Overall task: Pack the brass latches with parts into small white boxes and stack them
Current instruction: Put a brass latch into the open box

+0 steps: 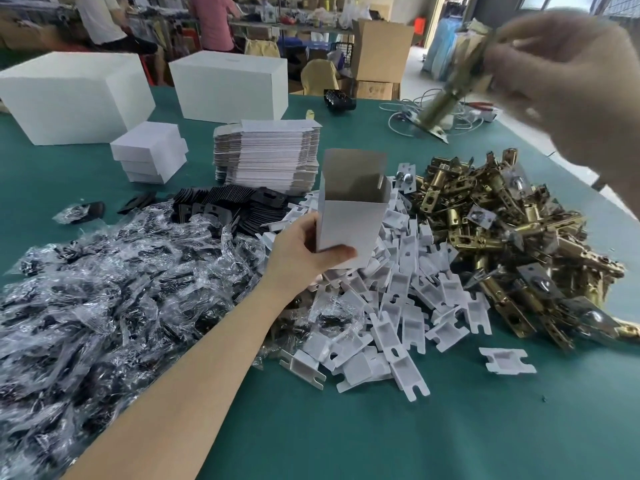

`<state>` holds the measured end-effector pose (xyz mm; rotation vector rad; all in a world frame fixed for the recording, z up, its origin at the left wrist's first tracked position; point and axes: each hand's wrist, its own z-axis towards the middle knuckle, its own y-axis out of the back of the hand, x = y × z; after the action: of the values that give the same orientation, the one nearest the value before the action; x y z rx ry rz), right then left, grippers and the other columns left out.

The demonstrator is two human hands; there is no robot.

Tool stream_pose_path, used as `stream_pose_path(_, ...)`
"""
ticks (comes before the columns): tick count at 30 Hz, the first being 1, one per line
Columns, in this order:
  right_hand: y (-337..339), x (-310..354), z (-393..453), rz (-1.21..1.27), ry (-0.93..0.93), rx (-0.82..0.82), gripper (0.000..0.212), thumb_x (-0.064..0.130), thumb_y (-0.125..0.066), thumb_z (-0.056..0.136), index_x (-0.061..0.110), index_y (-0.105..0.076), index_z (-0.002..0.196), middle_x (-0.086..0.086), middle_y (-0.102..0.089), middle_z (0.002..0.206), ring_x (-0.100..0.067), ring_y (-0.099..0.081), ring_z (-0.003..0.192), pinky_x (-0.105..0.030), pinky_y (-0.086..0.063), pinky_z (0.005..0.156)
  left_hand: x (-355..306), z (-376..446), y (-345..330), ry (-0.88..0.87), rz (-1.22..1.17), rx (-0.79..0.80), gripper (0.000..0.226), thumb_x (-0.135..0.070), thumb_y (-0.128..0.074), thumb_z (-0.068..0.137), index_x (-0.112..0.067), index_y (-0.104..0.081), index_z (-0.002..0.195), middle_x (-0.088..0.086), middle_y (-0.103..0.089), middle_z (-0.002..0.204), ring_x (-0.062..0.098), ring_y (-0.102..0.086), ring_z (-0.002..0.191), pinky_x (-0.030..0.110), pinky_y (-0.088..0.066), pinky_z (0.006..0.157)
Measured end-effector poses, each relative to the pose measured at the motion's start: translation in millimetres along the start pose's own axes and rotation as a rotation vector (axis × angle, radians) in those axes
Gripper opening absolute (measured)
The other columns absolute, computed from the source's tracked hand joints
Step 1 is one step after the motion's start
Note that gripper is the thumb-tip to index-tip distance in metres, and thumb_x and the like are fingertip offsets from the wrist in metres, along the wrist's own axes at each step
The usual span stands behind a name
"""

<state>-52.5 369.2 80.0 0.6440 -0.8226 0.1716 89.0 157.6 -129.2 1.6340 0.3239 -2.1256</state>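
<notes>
Your left hand [304, 249] grips an open small white box [349, 216] upright over the counter [415, 438]; your right hand [575, 81], at one o'clock, pinches a blurred brass latch [446, 98].

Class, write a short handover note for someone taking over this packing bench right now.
Left hand holds an open small white box upright.
Right hand holds a brass latch raised, blurred, not yet in the box.
Done: closed boxes stacked.
Left: box the latch, add parts, close, stack. Supplies: latch pile, white plastic parts, bagged parts, flat cartons.
</notes>
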Motion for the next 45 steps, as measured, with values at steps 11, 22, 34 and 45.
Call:
stream_pose_path(11, -61, 18, -5, 0.038, 0.053, 0.288, 0.022, 0.015, -0.068, 0.085, 0.009, -0.064, 0.106, 0.004, -0.07, 0.097, 0.0, -0.067, 0.084, -0.015, -0.052, 0.083, 3, 2, 2, -0.021, 0.051, -0.024, 0.041, -0.016, -0.09, 0.07, -0.019, -0.067, 0.103, -0.012, -0.074, 0.095, 0.005, -0.07, 0.087, 0.017, -0.053, 0.068)
stream_pose_path(22, -73, 24, -1, -0.397, 0.153, 0.403, 0.011, 0.032, -0.069, 0.085, 0.034, -0.062, 0.093, 0.021, -0.065, 0.083, 0.006, -0.059, 0.068, -0.012, -0.049, 0.065, 3, 1, 1, -0.022, 0.117, -0.019, 0.047, -0.029, -0.091, 0.07, -0.016, -0.064, 0.105, -0.01, -0.073, 0.098, 0.013, -0.073, 0.077, 0.037, -0.062, 0.064)
stream_pose_path(34, -99, 24, 1, -0.952, 0.175, 0.606, 0.006, 0.046, -0.06, 0.092, 0.042, -0.063, 0.09, 0.018, -0.065, 0.09, -0.017, -0.052, 0.104, -0.039, -0.03, 0.094, 1, 2, -1, -0.035, 0.152, -0.045, 0.059, -0.048, -0.085, 0.062, -0.017, -0.064, 0.109, -0.017, -0.071, 0.097, 0.005, -0.071, 0.08, 0.024, -0.059, 0.06)
stream_pose_path(45, -97, 16, -1, -0.78, 0.073, 0.638, 0.006, 0.048, -0.06, 0.091, 0.046, -0.066, 0.091, 0.03, -0.058, 0.08, -0.01, -0.06, 0.099, -0.041, -0.039, 0.1, 0, 2, -2, -0.013, 0.18, -0.051, 0.052, -0.049, -0.083, 0.06, -0.026, -0.065, 0.102, -0.017, -0.073, 0.095, 0.006, -0.069, 0.089, 0.037, -0.06, 0.078)
